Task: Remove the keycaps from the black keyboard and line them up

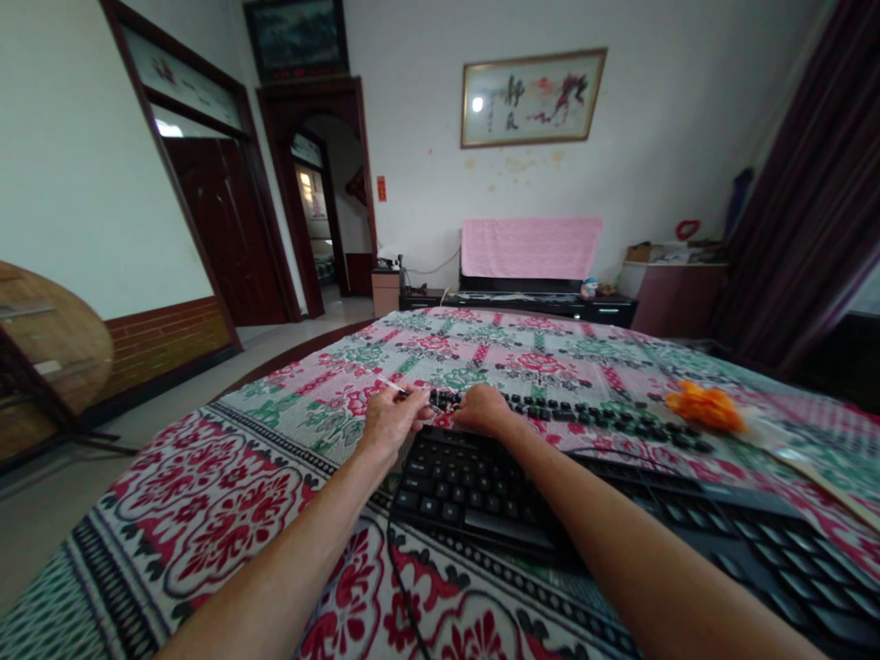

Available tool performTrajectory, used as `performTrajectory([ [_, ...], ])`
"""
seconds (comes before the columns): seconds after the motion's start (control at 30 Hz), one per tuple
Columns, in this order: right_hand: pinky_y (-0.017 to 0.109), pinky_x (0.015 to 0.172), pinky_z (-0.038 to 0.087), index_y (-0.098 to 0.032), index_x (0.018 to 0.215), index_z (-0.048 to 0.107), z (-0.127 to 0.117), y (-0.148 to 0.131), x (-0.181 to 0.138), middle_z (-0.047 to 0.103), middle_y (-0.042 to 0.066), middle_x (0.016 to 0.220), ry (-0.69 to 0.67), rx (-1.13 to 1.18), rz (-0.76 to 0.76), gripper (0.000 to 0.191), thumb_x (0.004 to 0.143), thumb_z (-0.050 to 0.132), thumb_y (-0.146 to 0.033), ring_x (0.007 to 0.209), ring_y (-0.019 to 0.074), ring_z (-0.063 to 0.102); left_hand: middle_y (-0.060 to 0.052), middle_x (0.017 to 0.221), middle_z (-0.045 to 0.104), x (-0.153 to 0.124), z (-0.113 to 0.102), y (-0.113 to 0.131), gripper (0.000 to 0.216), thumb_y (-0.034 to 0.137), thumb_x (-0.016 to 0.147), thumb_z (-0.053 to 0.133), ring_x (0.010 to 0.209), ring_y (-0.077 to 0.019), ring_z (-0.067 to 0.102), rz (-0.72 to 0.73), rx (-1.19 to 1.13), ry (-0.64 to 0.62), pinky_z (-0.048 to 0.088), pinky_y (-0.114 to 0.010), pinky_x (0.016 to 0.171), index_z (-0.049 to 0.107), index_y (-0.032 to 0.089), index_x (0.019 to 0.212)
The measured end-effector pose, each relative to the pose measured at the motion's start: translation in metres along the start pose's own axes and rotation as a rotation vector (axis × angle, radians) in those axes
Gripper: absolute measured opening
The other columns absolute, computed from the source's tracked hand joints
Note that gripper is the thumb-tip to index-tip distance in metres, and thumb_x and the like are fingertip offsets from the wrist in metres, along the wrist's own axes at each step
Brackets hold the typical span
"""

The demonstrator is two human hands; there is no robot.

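Observation:
My left hand point(400, 414) is closed around a thin white stick point(390, 383), which looks like a cotton swab and points up and left. Close to its right, my right hand point(483, 409) is curled with the fingers turned down and away; anything in it is hidden. Both hands are just beyond the back edge of a black keyboard point(446, 490), part of which my right forearm covers. Loose black keycaps point(564, 412) lie in rows on the flowered cloth, running from between my hands out to the right.
A second black keyboard point(770, 541) lies at the right, partly behind my right forearm. Beyond it are an orange fluffy bundle point(708, 406) and a pale wooden handle point(825, 481). A black cable point(405, 587) trails over the patterned tablecloth point(234, 513) towards me.

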State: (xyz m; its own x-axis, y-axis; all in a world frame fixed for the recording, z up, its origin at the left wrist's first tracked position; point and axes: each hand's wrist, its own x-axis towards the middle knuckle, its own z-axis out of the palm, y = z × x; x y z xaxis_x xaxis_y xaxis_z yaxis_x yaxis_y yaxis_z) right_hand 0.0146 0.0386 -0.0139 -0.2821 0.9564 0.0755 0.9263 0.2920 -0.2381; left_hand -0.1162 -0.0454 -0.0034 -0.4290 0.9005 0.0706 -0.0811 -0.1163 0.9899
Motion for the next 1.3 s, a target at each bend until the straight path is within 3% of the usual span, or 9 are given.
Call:
performTrajectory([
  [0.27, 0.025, 0.059, 0.046, -0.011, 0.084, 0.069, -0.005, 0.0, -0.002, 0.067, 0.014, 0.08, -0.002, 0.013, 0.014, 0.038, 0.061, 0.053, -0.037, 0.076, 0.0234, 0.062, -0.002, 0.059, 0.061, 0.001, -0.001, -0.001, 0.028, 0.031, 0.056, 0.069, 0.053, -0.0146, 0.063, -0.006, 0.003, 0.003, 0.042, -0.015, 0.038, 0.058, 0.012, 0.074],
  [0.43, 0.027, 0.063, 0.047, -0.011, 0.091, 0.067, 0.0, -0.003, -0.002, 0.066, 0.017, 0.087, 0.0, -0.009, 0.041, 0.039, 0.063, 0.054, -0.035, 0.081, 0.0246, 0.062, -0.003, 0.059, 0.061, 0.002, -0.001, -0.001, 0.027, 0.03, 0.056, 0.069, 0.053, -0.0147, 0.063, -0.004, -0.006, 0.006, 0.042, -0.014, 0.037, 0.058, 0.012, 0.073],
  [0.67, 0.03, 0.067, 0.048, -0.009, 0.094, 0.066, -0.003, -0.007, -0.004, 0.065, 0.019, 0.091, -0.029, -0.004, 0.063, 0.049, 0.062, 0.057, -0.045, 0.086, 0.0275, 0.061, -0.002, 0.058, 0.061, 0.003, -0.001, -0.003, 0.028, 0.03, 0.055, 0.07, 0.053, -0.0147, 0.063, -0.008, -0.007, 0.016, 0.044, -0.016, 0.038, 0.058, 0.013, 0.073],
  [0.83, 0.029, 0.066, 0.048, -0.01, 0.094, 0.066, -0.002, -0.007, -0.006, 0.065, 0.018, 0.09, -0.006, 0.009, 0.063, 0.042, 0.065, 0.054, -0.038, 0.085, 0.0266, 0.061, -0.004, 0.062, 0.062, 0.002, -0.001, -0.004, 0.029, 0.032, 0.057, 0.069, 0.054, -0.0149, 0.063, -0.004, 0.032, 0.008, 0.044, -0.016, 0.039, 0.058, 0.013, 0.075],
  [1.13, 0.025, 0.059, 0.044, -0.013, 0.086, 0.067, -0.006, -0.007, -0.006, 0.066, 0.014, 0.085, -0.017, 0.038, 0.052, 0.038, 0.064, 0.054, -0.042, 0.078, 0.0226, 0.061, -0.005, 0.065, 0.063, -0.002, 0.0, -0.001, 0.027, 0.031, 0.06, 0.067, 0.054, -0.0138, 0.063, -0.013, 0.051, -0.013, 0.042, -0.015, 0.039, 0.056, 0.013, 0.076],
  [1.3, 0.022, 0.056, 0.039, -0.013, 0.072, 0.068, -0.018, 0.004, -0.016, 0.066, 0.009, 0.072, -0.032, 0.011, -0.058, 0.026, 0.068, 0.05, -0.03, 0.067, 0.0176, 0.059, -0.006, 0.068, 0.064, -0.004, -0.001, 0.006, 0.027, 0.03, 0.06, 0.067, 0.055, -0.014, 0.063, -0.048, 0.064, -0.069, 0.042, -0.014, 0.04, 0.056, 0.012, 0.078],
])
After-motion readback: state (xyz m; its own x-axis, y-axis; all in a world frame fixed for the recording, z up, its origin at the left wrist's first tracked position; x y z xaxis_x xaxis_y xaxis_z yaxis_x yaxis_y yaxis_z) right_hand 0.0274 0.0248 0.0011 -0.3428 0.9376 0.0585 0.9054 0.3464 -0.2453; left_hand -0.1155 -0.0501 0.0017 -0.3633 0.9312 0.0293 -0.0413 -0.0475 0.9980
